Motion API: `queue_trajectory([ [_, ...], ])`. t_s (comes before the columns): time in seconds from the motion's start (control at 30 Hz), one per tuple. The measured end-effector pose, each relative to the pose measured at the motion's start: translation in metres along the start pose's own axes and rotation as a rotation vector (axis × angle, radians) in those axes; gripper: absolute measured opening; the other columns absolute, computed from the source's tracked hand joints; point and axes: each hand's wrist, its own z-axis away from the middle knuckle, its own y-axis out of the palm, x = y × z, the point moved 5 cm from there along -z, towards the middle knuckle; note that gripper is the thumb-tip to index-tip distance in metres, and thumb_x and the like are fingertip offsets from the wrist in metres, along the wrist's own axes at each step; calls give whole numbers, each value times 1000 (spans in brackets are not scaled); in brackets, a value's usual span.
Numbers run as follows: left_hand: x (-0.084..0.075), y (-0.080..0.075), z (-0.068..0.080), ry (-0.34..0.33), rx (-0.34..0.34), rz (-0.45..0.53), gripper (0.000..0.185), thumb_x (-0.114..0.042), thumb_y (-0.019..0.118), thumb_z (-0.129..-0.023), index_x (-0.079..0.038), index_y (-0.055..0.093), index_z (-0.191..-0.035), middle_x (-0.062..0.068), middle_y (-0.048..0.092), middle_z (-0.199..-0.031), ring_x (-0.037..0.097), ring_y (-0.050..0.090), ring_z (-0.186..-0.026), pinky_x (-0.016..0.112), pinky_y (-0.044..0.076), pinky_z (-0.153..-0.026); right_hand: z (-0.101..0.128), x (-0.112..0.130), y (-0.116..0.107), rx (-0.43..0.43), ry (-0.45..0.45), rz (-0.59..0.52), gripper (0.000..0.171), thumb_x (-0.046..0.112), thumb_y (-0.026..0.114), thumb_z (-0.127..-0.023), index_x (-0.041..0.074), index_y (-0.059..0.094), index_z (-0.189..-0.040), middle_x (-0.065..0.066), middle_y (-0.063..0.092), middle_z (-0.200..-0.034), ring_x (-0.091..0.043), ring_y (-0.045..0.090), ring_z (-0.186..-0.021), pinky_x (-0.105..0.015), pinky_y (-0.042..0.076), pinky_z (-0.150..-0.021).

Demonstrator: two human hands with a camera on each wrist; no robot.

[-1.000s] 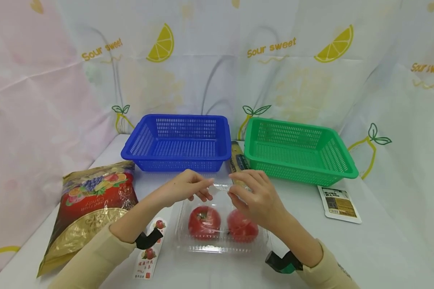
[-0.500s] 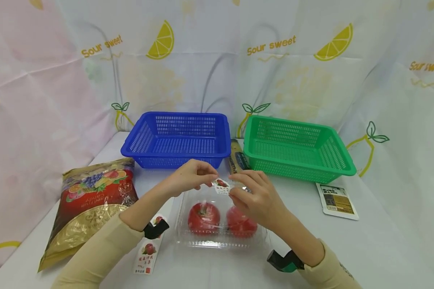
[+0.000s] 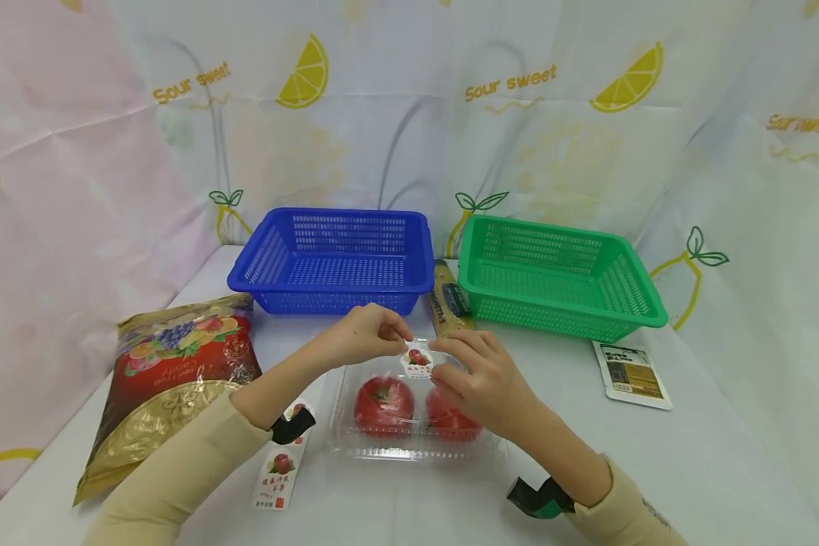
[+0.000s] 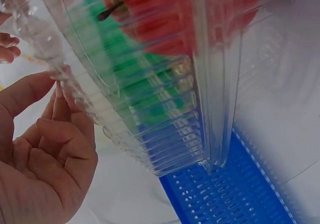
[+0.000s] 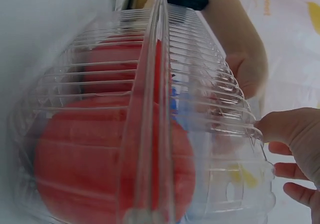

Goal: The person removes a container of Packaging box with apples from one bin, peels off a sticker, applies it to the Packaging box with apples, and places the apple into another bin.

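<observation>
Head view shows both hands meeting over the far edge of a clear plastic box that lies on the table. The left hand has its fingers curled and pinches a small sticker with a red fruit picture on it. The right hand comes from the other side, and its fingertips pinch the rim of the box just beside the sticker. In the wrist views the ribbed lid edge is held between thumb and fingers of each hand.

Inside the clear plastic box are two tomatoes, side by side; the right one is partly hidden under the right hand. A longer label strip lies flat on the table just left of the box, under the left forearm.

Further away, a blue basket and a green basket stand next to each other at the back of the table, with a narrow yellow packet between them. A big candy bag lies at the left, and a small dark sachet at the right, near the green basket.

One second ago no sticker was visible between the hands, only the transparent rim. Half a second ago the sticker appeared, and now it sits slightly lower and more to the left. The box and the baskets have stayed in their places.
</observation>
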Motion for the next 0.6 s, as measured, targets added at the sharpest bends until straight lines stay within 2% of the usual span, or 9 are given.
queue_trajectory([
  [0.23,1,8,-6,13,25,-112,0,-8,69,-80,-7,69,-80,-1,65,-72,10,58,-66,24,50,-62,6,5,6,11,-28,-2,8,14,74,-72,12,66,-74,-8,64,-101,-26,56,-98,-35,44,-78],
  [0.43,-2,14,-10,42,43,-208,10,-5,69,-79,-11,66,-71,-5,61,-67,9,55,-62,22,48,-59,9,7,12,35,-45,14,10,13,77,-71,12,67,-74,-7,64,-101,-25,56,-98,-35,45,-82],
  [0.6,-4,18,-12,55,59,-255,9,-6,68,-80,-10,66,-72,-5,59,-65,10,52,-61,21,47,-57,9,8,15,43,-53,24,10,13,77,-70,13,67,-73,-6,64,-98,-25,56,-96,-35,44,-82],
])
